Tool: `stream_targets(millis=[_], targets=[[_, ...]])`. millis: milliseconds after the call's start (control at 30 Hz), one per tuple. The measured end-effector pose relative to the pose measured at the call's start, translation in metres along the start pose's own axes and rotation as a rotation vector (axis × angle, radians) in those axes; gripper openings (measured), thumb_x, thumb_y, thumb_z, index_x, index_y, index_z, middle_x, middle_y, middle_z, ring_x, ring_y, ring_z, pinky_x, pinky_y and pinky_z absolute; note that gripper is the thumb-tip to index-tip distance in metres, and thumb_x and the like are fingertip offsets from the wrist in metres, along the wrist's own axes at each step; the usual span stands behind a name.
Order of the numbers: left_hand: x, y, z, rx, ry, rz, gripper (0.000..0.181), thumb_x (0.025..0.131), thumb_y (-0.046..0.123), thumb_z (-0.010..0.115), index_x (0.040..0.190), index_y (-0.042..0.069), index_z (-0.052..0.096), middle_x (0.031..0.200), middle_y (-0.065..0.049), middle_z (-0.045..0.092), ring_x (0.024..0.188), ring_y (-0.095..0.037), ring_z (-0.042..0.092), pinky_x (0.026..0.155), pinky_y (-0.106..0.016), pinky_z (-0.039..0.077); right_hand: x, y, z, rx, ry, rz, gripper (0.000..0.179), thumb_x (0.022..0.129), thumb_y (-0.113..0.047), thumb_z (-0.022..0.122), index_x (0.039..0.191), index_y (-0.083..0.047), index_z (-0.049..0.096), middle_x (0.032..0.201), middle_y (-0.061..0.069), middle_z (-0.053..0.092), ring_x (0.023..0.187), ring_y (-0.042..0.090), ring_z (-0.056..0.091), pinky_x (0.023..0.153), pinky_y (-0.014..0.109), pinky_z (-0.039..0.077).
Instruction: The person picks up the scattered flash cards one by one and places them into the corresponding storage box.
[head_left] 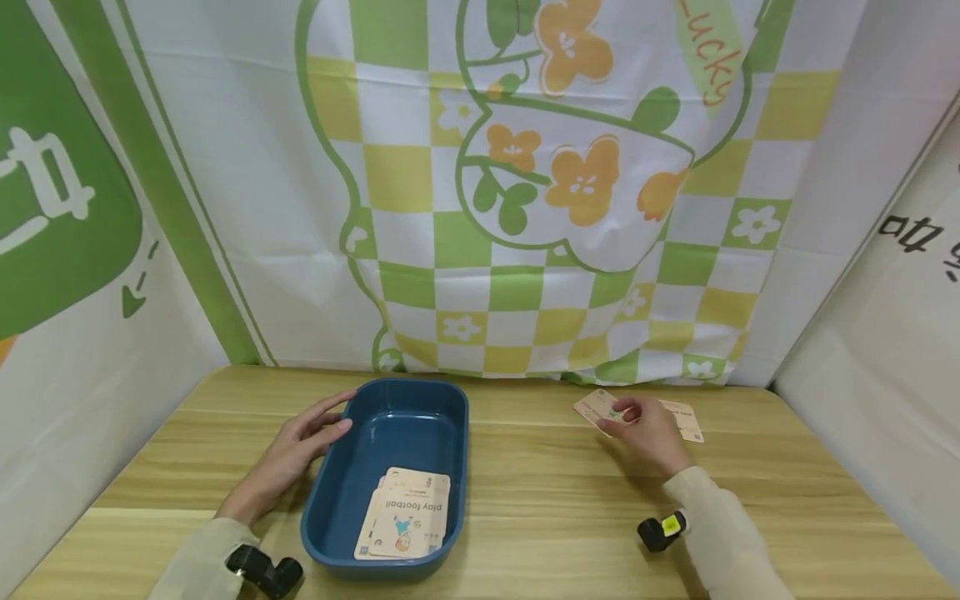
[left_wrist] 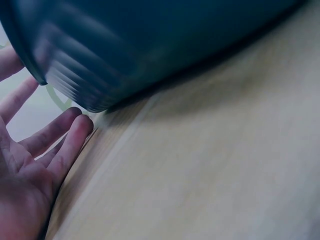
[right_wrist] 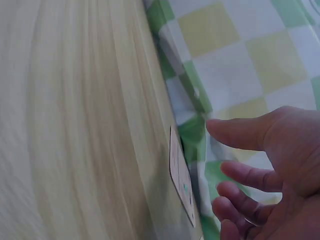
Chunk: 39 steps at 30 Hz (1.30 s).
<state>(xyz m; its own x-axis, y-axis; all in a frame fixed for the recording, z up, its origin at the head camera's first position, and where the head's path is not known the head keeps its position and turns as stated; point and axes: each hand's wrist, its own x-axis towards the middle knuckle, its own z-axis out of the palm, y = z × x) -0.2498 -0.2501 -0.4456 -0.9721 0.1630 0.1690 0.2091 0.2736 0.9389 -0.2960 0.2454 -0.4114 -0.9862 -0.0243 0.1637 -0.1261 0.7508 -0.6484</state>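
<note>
A blue tray (head_left: 459, 433) stands on the table, left of its middle. Several pale cards lie in its near end, and the top one (head_left: 397, 525) reads "play football". My left hand (head_left: 288, 454) is at the tray's left rim, its fingers fairly straight and spread; in the left wrist view, fingertips (left_wrist: 82, 120) are beside the tray's outer wall. Toward the back right, my right hand (head_left: 647, 433) hovers over two cards, one card (head_left: 592, 406) to its left and another card (head_left: 686, 419) partly hidden behind it. The right wrist view shows thumb and fingers apart, holding nothing.
The wooden table (head_left: 540, 508) ends at the back against a hanging cloth (head_left: 525, 317) with green and yellow checks. Printed white cloth also hangs on the left (head_left: 172, 308) and right (head_left: 885, 333) sides. A small black camera sits on each wrist.
</note>
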Motion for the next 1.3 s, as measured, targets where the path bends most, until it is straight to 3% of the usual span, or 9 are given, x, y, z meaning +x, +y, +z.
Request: stream_targets(millis=[133,333,533,800,1000,1300], targets=[[0.001,-0.001,0.001,-0.007,-0.007,0.004,0.054,0.106,0.027,0.055,0.156,0.012,0.041,0.144,-0.025,0.051,0.125,-0.03,0.052,0.102,-0.059,0.042,0.003,0.006,-0.004,-0.023,-0.018,0.048,0.049,0.087,-0.027,0.082,0.118,0.008,0.065,0.103,0.022,0.065,0.095,0.033,0.061,0.077,0.043,0.05],[0.002,0.0,0.001,-0.002,-0.005,0.007,0.054,0.106,0.027,0.056,0.156,0.012,0.042,0.143,-0.025,0.051,0.124,-0.032,0.053,0.1,-0.055,0.044,0.005,0.012,-0.007,-0.081,-0.073,0.043,0.071,0.086,-0.032,0.082,0.13,0.017,0.055,0.107,0.029,0.065,0.096,0.037,0.062,0.08,0.047,0.052],[0.003,0.001,0.001,0.01,0.002,0.007,0.054,0.105,0.027,0.057,0.155,0.012,0.043,0.141,-0.025,0.053,0.122,-0.031,0.054,0.098,-0.054,0.045,0.006,0.02,-0.008,-0.102,-0.12,0.045,0.085,0.089,-0.036,0.078,0.14,0.021,0.041,0.122,0.04,0.058,0.111,0.049,0.059,0.091,0.057,0.05],[0.004,0.0,0.002,0.011,0.008,0.0,0.054,0.105,0.027,0.057,0.155,0.012,0.043,0.14,-0.024,0.054,0.119,-0.026,0.055,0.096,-0.05,0.046,0.008,0.025,-0.005,-0.166,-0.124,0.021,0.085,0.089,-0.039,0.078,0.135,0.024,0.045,0.127,0.043,0.054,0.116,0.052,0.056,0.094,0.059,0.047],[0.003,-0.001,0.001,0.009,0.011,0.006,0.054,0.105,0.027,0.057,0.155,0.012,0.043,0.14,-0.024,0.054,0.12,-0.025,0.055,0.099,-0.054,0.044,0.009,0.025,-0.003,-0.17,-0.117,0.037,0.083,0.086,-0.039,0.08,0.131,0.024,0.049,0.126,0.042,0.055,0.115,0.052,0.056,0.094,0.058,0.047],[0.0,-0.002,0.0,0.012,0.007,0.002,0.054,0.105,0.027,0.057,0.155,0.011,0.042,0.143,-0.024,0.052,0.124,-0.031,0.053,0.099,-0.055,0.045,0.01,0.023,-0.002,-0.122,-0.132,0.081,0.08,0.08,-0.033,0.087,0.125,0.023,0.049,0.107,0.033,0.063,0.091,0.034,0.059,0.082,0.049,0.05]])
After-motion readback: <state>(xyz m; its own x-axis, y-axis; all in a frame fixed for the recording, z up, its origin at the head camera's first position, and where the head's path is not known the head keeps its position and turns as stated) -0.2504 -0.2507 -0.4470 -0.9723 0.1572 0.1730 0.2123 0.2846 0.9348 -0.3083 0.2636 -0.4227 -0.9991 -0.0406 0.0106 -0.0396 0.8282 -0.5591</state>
